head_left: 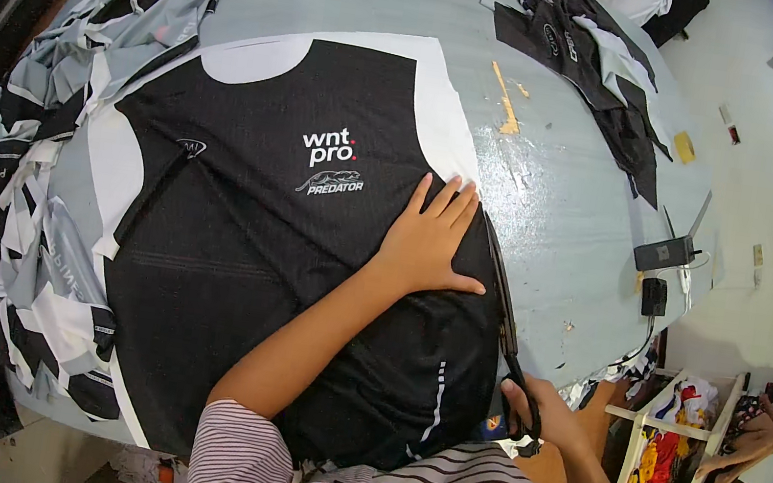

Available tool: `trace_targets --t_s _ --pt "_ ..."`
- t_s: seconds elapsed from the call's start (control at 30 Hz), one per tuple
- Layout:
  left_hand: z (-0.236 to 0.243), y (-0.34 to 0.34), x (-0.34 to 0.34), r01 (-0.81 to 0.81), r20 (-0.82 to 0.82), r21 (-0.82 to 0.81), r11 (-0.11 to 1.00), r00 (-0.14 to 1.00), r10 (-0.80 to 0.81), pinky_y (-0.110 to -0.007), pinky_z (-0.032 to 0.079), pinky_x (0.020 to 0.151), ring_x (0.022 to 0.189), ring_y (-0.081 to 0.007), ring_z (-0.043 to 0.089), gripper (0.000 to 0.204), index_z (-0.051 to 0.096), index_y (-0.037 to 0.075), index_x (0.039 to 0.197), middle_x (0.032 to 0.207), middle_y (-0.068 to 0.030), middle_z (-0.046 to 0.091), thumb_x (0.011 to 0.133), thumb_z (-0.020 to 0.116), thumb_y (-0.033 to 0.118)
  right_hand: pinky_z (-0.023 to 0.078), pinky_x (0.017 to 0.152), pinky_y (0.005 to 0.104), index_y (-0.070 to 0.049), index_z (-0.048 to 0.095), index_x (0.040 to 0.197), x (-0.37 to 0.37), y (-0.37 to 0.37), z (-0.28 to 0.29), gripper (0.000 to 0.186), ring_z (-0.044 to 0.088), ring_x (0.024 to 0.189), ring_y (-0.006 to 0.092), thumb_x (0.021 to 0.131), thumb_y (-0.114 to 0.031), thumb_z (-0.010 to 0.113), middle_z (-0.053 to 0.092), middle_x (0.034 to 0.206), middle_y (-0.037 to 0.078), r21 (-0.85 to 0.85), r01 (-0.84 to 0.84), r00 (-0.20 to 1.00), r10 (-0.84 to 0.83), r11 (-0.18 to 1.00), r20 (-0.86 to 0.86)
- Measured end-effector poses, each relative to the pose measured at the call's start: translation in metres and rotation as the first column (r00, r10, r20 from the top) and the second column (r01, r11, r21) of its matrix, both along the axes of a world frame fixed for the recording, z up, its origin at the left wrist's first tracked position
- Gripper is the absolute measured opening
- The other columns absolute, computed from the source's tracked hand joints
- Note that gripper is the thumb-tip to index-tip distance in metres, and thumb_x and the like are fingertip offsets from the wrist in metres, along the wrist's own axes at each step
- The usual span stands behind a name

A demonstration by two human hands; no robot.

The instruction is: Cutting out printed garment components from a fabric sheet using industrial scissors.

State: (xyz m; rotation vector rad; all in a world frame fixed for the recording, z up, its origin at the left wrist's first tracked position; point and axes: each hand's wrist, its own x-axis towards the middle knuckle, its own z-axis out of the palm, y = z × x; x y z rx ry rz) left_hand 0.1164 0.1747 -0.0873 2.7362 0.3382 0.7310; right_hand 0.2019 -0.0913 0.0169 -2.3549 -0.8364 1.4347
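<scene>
A black printed shirt panel [208,246] with white margins lies across the table in front of me. My left hand [428,238] rests flat on its right part, fingers spread and thumb out to the side. At the panel's right edge, my right hand [545,417] grips the handles of a pair of large dark scissors [509,333]. Their long blades point away from me along the edge, just right of my left hand. Whether fabric lies between the blades cannot be made out. Below my left hand the black cloth is wrinkled.
Grey, white and black fabric scraps [57,264] are heaped along the left of the grey table [562,256]. More black cut pieces [580,61] lie at the far right. A black box with antennas [664,253] and a power adapter [654,297] sit at the right edge, near a shelf [677,426] of colourful cloth.
</scene>
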Motion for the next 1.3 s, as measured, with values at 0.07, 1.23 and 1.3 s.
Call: trace_targets --t_s 0.07,1.23,1.3 --pt "0.001 0.0 0.0 -0.008 -0.022 0.017 1.0 1.0 0.009 -0.054 0.019 0.11 0.136 -0.0314 0.031 0.112 0.04 -0.006 0.135 0.142 -0.0186 0.039 0.065 0.053 0.08 0.044 0.055 0.0364 0.005 0.052 0.086 -0.001 0.008 0.006 0.052 0.055 0.055 0.0236 0.096 -0.045 0.048 0.054 0.06 0.017 -0.017 0.009 1.0 -0.009 1.0 -0.015" --pt "-0.002 0.0 0.002 -0.006 -0.029 0.002 1.0 1.0 0.006 -0.053 0.014 0.112 0.138 -0.0302 0.027 0.116 0.038 -0.008 0.136 0.144 -0.0191 0.036 0.062 0.054 0.081 0.044 0.05 0.0295 0.004 0.052 0.086 0.005 0.018 0.001 0.049 0.055 0.049 0.0164 0.098 -0.043 0.042 0.054 0.056 0.008 -0.002 -0.214 0.958 0.21 0.977 0.196" --pt "-0.003 0.0 0.002 -0.01 -0.011 0.003 1.0 1.0 0.01 -0.053 0.014 0.112 0.138 -0.0303 0.026 0.117 0.038 -0.008 0.136 0.144 -0.0193 0.036 0.062 0.053 0.081 0.044 0.05 0.0298 0.004 0.053 0.086 0.001 0.024 0.006 0.048 0.056 0.049 0.0172 0.099 -0.041 0.042 0.054 0.056 0.008 -0.069 -0.172 0.963 0.182 0.983 0.197"
